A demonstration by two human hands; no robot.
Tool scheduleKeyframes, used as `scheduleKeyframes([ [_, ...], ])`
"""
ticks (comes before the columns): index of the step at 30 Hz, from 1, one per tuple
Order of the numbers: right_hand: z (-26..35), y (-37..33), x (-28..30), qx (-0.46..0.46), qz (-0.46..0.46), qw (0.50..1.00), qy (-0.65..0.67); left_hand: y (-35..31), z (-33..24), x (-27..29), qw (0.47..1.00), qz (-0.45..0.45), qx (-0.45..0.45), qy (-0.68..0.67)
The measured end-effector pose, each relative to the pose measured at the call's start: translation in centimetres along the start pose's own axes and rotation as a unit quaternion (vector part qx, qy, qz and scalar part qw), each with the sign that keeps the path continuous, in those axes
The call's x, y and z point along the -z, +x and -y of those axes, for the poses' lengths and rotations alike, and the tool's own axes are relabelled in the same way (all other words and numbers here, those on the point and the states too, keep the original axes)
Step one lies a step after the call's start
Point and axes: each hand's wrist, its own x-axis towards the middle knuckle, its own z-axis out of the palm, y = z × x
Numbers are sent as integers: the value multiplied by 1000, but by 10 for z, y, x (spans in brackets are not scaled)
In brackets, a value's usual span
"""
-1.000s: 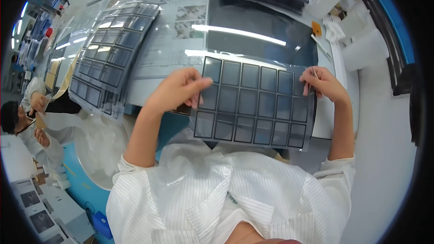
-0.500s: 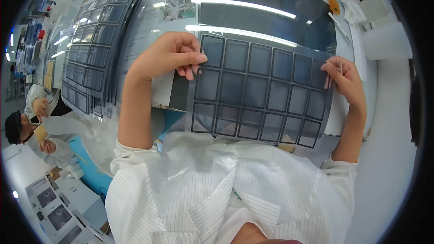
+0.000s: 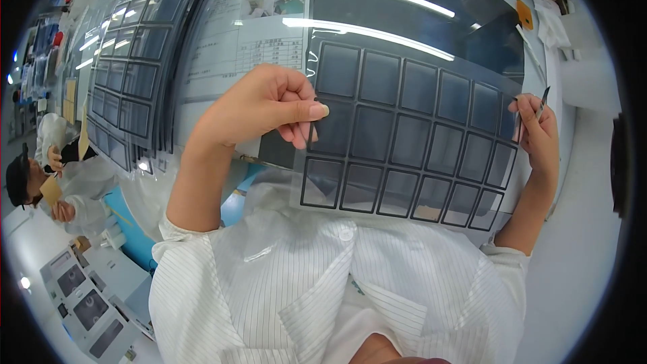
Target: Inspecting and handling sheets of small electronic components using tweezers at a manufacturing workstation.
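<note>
Fingers of the left hand are pinched together, thumb over forefinger, on the left edge of a clear sheet. The right hand has thumb and forefinger closed at the sheet's right edge, with a thin dark pointed tool sticking up from its grip. The sheet hangs tilted at the centre right of the frame, carrying three rows of six black-rimmed grey panels.

Behind it, in the upper middle, lies a dark glossy board crossed by two bright reflections. A stack of similar sheets fills the upper left, with a printed paper between stack and board.

At the upper right are an orange piece, a white stick and a pale container whose inside is hidden. Left of the person's body, a whitish bin or bag shows crumpled clear film; which it is, I cannot tell. At the far left a co-worker holds a tan card.
</note>
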Motion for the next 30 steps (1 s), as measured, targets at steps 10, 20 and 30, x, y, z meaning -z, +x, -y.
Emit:
scheduleKeyframes([
  [10,1,-6,9,-2,8,1000,15,2,-1,1,1000,14,18,0],
  [20,-1,-7,7,17,2,1000,-1,4,-3,0,999,15,35,25],
  [30,10,-10,4,2,7,1000,5,4,-4,-1,999,7,37,11],
])
